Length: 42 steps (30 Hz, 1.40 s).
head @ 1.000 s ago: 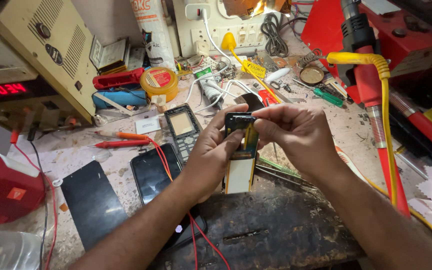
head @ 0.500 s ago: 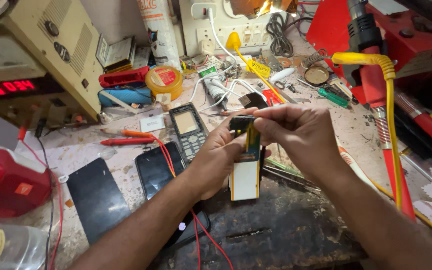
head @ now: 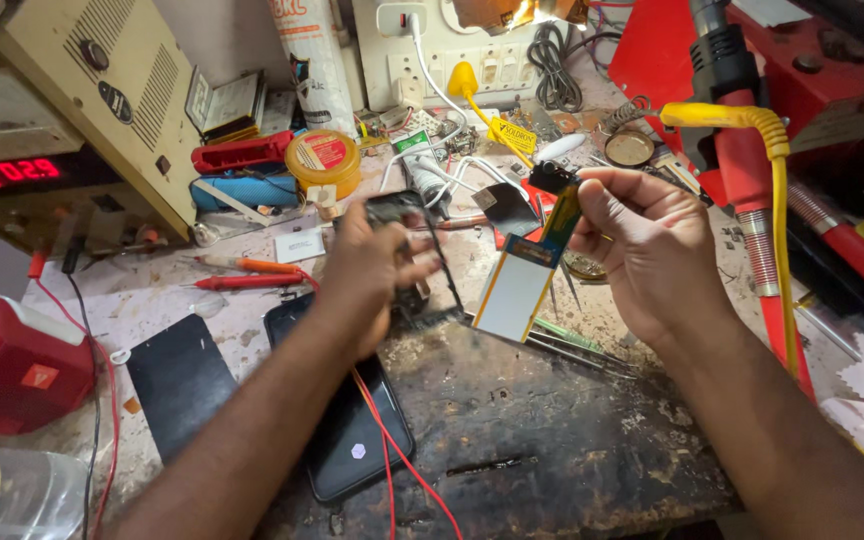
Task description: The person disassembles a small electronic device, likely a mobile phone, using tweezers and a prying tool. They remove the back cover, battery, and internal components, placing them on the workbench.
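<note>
In the head view, a small display module (head: pixel 515 292), a pale rectangular panel with an orange-edged flex strip and a dark connector block at its top, is held up over the middle of the workbench (head: pixel 552 450). It hangs tilted, its top end pinched at the right hand (head: pixel 652 250) and its lower end pointing down toward the left hand (head: pixel 377 275), from which it is kept just apart.

The right hand is seen partly closed: the thumb and forefinger are pressed on the connector end of the module, while the other fingers are curled loosely. The left hand is closed around a dark phone frame (head: pixel 414 255), which is blurred, so its exact make-up cannot be told; it is gripped at its side and held upright.

Below the left forearm, two dark phones (head: pixel 352 440) are laid flat on the worn, stained bench, and a red wire (head: pixel 392 460) is draped across one of them. Red probes (head: pixel 247 275) are placed to the left, near a beige power supply (head: pixel 72 110) with a lit red readout. A round yellow tin (head: pixel 322 160), a red box (head: pixel 12 365) and a yellow coiled cable (head: pixel 777 180) are set about the cluttered edges.
</note>
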Each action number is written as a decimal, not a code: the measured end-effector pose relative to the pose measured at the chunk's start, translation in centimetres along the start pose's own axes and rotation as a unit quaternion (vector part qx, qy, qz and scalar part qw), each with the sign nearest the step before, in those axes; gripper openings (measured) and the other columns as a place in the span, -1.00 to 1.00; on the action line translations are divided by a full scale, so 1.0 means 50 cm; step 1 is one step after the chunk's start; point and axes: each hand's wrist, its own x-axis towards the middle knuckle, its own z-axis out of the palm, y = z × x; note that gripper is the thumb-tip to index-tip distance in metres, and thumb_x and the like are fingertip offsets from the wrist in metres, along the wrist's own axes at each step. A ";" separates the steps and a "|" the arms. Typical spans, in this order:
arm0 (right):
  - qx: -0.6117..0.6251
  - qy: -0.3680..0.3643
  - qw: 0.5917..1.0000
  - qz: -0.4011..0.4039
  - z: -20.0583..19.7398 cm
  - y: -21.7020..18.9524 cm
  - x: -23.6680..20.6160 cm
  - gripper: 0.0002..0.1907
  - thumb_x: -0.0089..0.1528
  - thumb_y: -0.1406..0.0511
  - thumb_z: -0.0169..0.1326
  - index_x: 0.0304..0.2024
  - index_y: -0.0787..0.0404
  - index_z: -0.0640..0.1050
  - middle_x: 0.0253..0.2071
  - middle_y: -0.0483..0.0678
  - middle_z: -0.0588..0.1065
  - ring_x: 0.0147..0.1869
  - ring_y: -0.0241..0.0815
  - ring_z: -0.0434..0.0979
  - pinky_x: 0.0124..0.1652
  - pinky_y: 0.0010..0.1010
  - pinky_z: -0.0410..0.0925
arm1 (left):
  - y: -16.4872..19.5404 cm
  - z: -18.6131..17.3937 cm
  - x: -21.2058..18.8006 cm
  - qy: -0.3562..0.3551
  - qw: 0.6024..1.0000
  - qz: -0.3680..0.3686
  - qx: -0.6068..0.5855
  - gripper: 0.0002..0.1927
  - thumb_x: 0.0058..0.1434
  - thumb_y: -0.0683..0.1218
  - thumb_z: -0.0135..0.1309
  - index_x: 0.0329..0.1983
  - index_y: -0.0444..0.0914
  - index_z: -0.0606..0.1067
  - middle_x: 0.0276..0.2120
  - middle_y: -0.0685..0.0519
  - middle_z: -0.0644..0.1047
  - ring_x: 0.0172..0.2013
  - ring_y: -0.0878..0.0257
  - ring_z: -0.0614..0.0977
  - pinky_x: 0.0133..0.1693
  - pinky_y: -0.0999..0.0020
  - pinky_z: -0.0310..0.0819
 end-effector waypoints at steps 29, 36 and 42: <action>-0.018 -0.027 0.999 0.004 0.007 -0.002 -0.009 -0.84 0.35 0.40 0.15 -0.04 0.34 0.59 -0.24 -0.03 0.61 -0.31 -0.34 0.56 -0.26 -0.55 0.46 | -0.005 -0.104 0.071 0.068 0.940 0.217 0.255 -0.47 0.30 -0.21 0.02 0.36 -0.34 0.35 0.04 -0.06 0.61 -0.10 0.38 0.64 -0.12 0.50 0.52; -0.028 -0.027 0.999 0.005 0.009 -0.002 -0.010 -0.84 0.34 0.40 0.15 -0.03 0.33 0.59 -0.24 -0.04 0.61 -0.31 -0.36 0.55 -0.27 -0.56 0.45 | -0.004 -0.109 0.069 0.082 0.913 0.297 0.269 -0.61 0.41 -0.18 -0.13 0.26 -0.39 0.44 0.14 -0.16 0.58 0.13 0.23 0.61 0.16 0.40 0.41; -0.025 -0.037 0.999 0.005 0.008 -0.003 -0.012 -0.84 0.35 0.40 0.15 -0.04 0.33 0.59 -0.24 -0.05 0.61 -0.32 -0.37 0.54 -0.28 -0.57 0.44 | 0.020 -0.083 0.038 0.101 0.888 0.363 0.266 -0.65 0.40 -0.25 -0.15 0.16 -0.34 0.54 0.02 -0.05 0.66 0.05 0.26 0.67 0.12 0.43 0.50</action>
